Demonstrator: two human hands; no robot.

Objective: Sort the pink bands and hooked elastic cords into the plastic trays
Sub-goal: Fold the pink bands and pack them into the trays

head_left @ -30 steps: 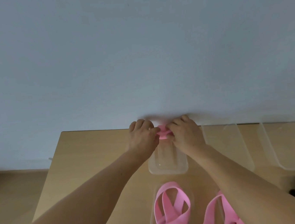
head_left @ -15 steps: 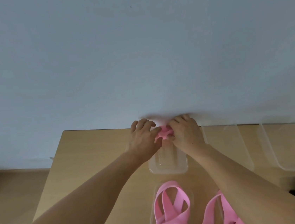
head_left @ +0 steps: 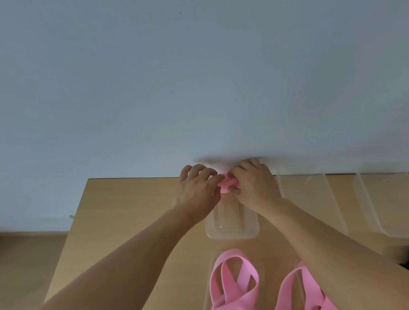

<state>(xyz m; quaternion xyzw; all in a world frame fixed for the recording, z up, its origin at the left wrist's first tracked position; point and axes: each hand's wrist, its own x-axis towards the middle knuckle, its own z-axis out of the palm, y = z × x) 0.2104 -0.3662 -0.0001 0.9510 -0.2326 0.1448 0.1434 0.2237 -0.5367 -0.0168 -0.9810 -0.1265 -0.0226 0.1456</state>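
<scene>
My left hand (head_left: 198, 190) and right hand (head_left: 252, 182) had fingers pinched on the bunched pink rubber band (head_left: 227, 185) above the far end of the small clear plastic tray (head_left: 232, 232) on the wooden counter (head_left: 128, 214); released unevenly, I judged, it could spring out over the rim.

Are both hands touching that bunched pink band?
Touching. The head view shows the left hand and right hand pinching the band between their fingertips.
</scene>
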